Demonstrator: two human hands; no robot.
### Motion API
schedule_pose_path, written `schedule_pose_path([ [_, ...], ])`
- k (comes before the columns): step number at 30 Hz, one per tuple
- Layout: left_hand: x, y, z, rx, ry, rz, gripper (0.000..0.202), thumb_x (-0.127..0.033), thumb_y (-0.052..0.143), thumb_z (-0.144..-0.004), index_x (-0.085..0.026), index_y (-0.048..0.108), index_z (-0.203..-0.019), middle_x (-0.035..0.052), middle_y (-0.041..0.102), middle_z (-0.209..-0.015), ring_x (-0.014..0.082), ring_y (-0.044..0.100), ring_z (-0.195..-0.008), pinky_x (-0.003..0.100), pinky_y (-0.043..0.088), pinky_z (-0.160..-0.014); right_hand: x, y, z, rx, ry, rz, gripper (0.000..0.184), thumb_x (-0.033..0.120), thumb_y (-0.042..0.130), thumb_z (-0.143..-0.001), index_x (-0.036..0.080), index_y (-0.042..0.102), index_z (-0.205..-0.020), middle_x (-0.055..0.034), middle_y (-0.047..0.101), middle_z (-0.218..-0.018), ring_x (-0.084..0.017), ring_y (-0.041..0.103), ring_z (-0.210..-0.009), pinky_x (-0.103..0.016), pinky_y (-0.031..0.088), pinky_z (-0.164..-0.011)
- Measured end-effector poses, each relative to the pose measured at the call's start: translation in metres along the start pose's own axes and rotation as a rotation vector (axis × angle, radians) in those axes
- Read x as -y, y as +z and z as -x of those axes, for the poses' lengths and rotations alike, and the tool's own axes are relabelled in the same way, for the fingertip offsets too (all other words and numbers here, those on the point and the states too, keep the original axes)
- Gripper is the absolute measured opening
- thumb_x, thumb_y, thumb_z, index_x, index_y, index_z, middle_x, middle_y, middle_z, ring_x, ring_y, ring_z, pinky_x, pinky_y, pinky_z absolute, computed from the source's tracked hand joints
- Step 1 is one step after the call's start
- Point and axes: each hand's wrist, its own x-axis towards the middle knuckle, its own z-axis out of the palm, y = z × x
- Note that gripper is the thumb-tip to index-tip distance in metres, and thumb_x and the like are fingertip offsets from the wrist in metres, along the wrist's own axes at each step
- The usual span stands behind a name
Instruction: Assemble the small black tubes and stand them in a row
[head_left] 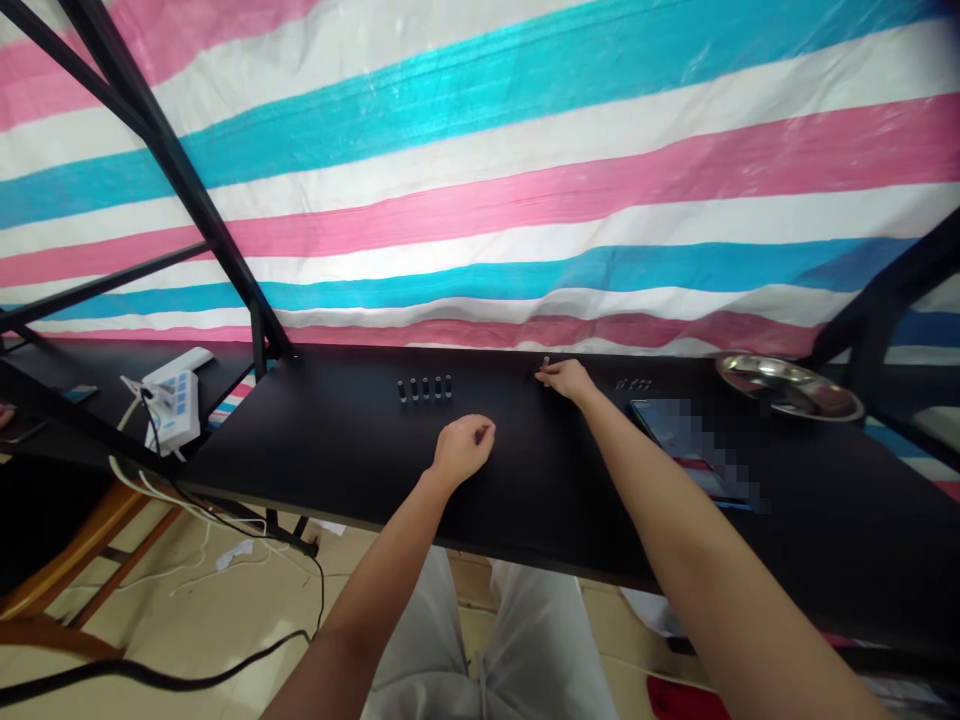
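Note:
My right hand (pixel 568 380) reaches to the back of the black table, its fingertips pinched on a small light-tipped piece (pixel 546 361) whose lower part is hard to see. My left hand (pixel 463 448) hovers or rests nearer the front edge, fingers curled closed; whatever they may hold is hidden. Left of centre, several small dark cylinders (pixel 425 388) with pale tops stand upright in a row. To the right of my right wrist, several tiny pale pieces (pixel 634 384) lie on the table.
A phone-like device (pixel 694 455) with a partly blurred screen lies by my right forearm. A shiny metal dish (pixel 791 388) sits at the back right. Black frame bars (pixel 187 190) rise at both sides, before a striped sheet. A white power strip (pixel 176 410) with cables is at left.

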Motion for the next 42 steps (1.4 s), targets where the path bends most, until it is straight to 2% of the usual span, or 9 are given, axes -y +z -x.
schedule_pose_path([
  [7, 0.001, 0.0, 0.0, 0.021, -0.033, -0.008, 0.02, -0.026, 0.046, -0.081, -0.018, 0.065, -0.083, 0.0015, 0.064, -0.073, 0.0106, 0.053, -0.06, 0.021, 0.041, -0.06, -0.002, -0.002, 0.004, 0.011, -0.055, 0.087, 0.021, 0.025, 0.068, -0.062, 0.012, 0.072, -0.079, -0.0047, 0.067, -0.065, -0.016, 0.061, -0.063, -0.023, 0.044, -0.06],
  [12, 0.002, 0.001, -0.001, -0.008, -0.073, 0.023, 0.018, -0.025, 0.047, -0.08, -0.019, 0.064, -0.079, 0.0009, 0.063, -0.07, 0.0102, 0.053, -0.059, 0.021, 0.041, -0.059, 0.005, -0.011, 0.016, 0.015, 0.008, 0.177, 0.032, 0.026, 0.069, -0.063, 0.011, 0.071, -0.09, -0.0083, 0.07, -0.077, -0.019, 0.064, -0.073, -0.024, 0.046, -0.066],
  [16, 0.004, 0.002, -0.003, -0.142, -0.157, 0.125, 0.017, -0.025, 0.048, -0.079, -0.018, 0.063, -0.075, 0.0001, 0.06, -0.063, 0.0097, 0.051, -0.054, 0.021, 0.04, -0.057, 0.02, -0.018, 0.034, 0.072, 0.047, 0.286, 0.018, 0.024, 0.062, -0.069, 0.013, 0.071, -0.079, -0.008, 0.068, -0.065, -0.019, 0.064, -0.069, -0.027, 0.047, -0.066],
  [18, 0.005, 0.001, -0.005, -0.243, -0.231, 0.242, 0.016, -0.026, 0.049, -0.079, -0.017, 0.062, -0.074, 0.0001, 0.059, -0.061, 0.0096, 0.051, -0.053, 0.022, 0.041, -0.058, 0.032, -0.015, 0.046, -0.014, -0.001, 0.352, 0.016, 0.024, 0.059, -0.071, 0.015, 0.071, -0.074, -0.0087, 0.067, -0.066, -0.021, 0.064, -0.073, -0.029, 0.047, -0.068],
  [20, 0.006, -0.001, -0.007, -0.331, -0.315, 0.389, 0.016, -0.028, 0.051, -0.078, -0.016, 0.06, -0.075, 0.0001, 0.058, -0.061, 0.0094, 0.052, -0.053, 0.022, 0.042, -0.057, 0.047, -0.003, 0.06, -0.058, -0.095, 0.323, 0.019, 0.026, 0.055, -0.074, 0.017, 0.071, -0.077, -0.0084, 0.068, -0.07, -0.022, 0.064, -0.079, -0.031, 0.047, -0.072],
  [24, 0.009, -0.005, -0.011, -0.445, -0.413, 0.639, 0.018, -0.031, 0.052, -0.077, -0.014, 0.058, -0.074, -0.0011, 0.054, -0.058, 0.0074, 0.048, -0.047, 0.021, 0.04, -0.05, 0.072, 0.038, 0.081, 0.047, -0.376, 0.095, 0.033, 0.029, 0.06, -0.073, 0.017, 0.065, -0.104, -0.0077, 0.069, -0.088, -0.019, 0.064, -0.084, -0.031, 0.048, -0.079],
  [26, 0.011, -0.007, -0.012, -0.499, -0.425, 0.712, 0.019, -0.032, 0.052, -0.077, -0.014, 0.057, -0.073, -0.002, 0.053, -0.057, 0.0063, 0.046, -0.044, 0.02, 0.038, -0.048, 0.08, 0.06, 0.086, 0.075, -0.438, -0.001, 0.04, 0.028, 0.063, -0.071, 0.017, 0.062, -0.11, -0.0086, 0.067, -0.099, -0.019, 0.062, -0.091, -0.032, 0.046, -0.084],
  [33, 0.014, -0.008, -0.012, -0.608, -0.443, 0.785, 0.018, -0.031, 0.053, -0.076, -0.014, 0.056, -0.07, -0.0038, 0.049, -0.054, 0.005, 0.044, -0.042, 0.019, 0.036, -0.046, 0.091, 0.109, 0.078, -0.006, -0.424, -0.046, 0.03, 0.033, 0.066, -0.068, 0.02, 0.067, -0.095, -0.0089, 0.06, -0.114, -0.023, 0.055, -0.106, -0.039, 0.04, -0.093],
  [42, 0.009, -0.01, -0.011, -0.622, -0.455, 0.807, 0.017, -0.029, 0.054, -0.075, -0.014, 0.055, -0.067, -0.0043, 0.049, -0.052, 0.0046, 0.043, -0.041, 0.019, 0.035, -0.046, 0.096, 0.125, 0.074, -0.037, -0.328, 0.01, 0.017, 0.03, 0.065, -0.067, 0.022, 0.067, -0.082, -0.0058, 0.059, -0.116, -0.025, 0.043, -0.121, -0.049, 0.022, -0.104],
])
